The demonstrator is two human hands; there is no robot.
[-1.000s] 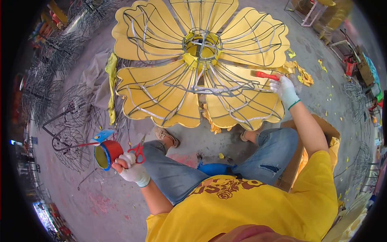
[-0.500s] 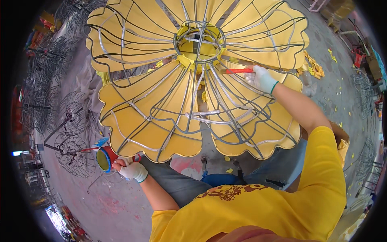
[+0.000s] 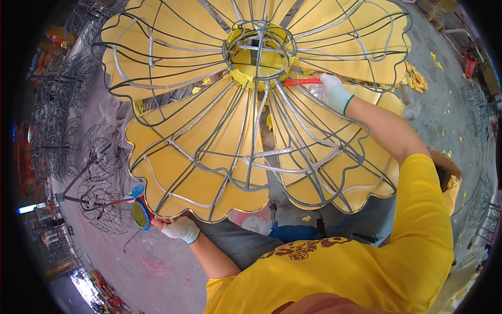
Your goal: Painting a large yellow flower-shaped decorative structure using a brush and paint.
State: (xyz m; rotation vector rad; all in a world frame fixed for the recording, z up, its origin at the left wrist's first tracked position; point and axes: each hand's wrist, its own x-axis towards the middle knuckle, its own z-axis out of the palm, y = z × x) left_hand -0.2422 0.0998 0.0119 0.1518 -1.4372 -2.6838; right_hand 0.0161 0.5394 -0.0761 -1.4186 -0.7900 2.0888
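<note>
A large flower-shaped wire frame with scalloped yellow fabric petals (image 3: pixel 204 180) spreads out before me. At its centre is a wire ring (image 3: pixel 260 78) wrapped in yellow cloth. My right hand (image 3: pixel 333 94), in a white glove, is closed around a red-handled brush (image 3: pixel 303 81). The brush points left toward the ring, among the wires over the right petals; its tip is hard to make out. Low at the left, my gloved left hand (image 3: pixel 180 229) grips a red can (image 3: pixel 140 213) with a blue rim and a yellowish surface inside, just outside the lower left petal.
Bare wire frames (image 3: pixel 102 196) stand on the grey floor at the left, with more wirework stacked behind. Crumpled yellow cloth (image 3: pixel 417 78) lies beyond the right petals, with yellow scraps scattered about. A cardboard box (image 3: pixel 447 170) stands by my right arm.
My right hand and the brush have shifted slightly left and up, closer to the ring. The can in my left hand sits a little lower and further right in the view.
</note>
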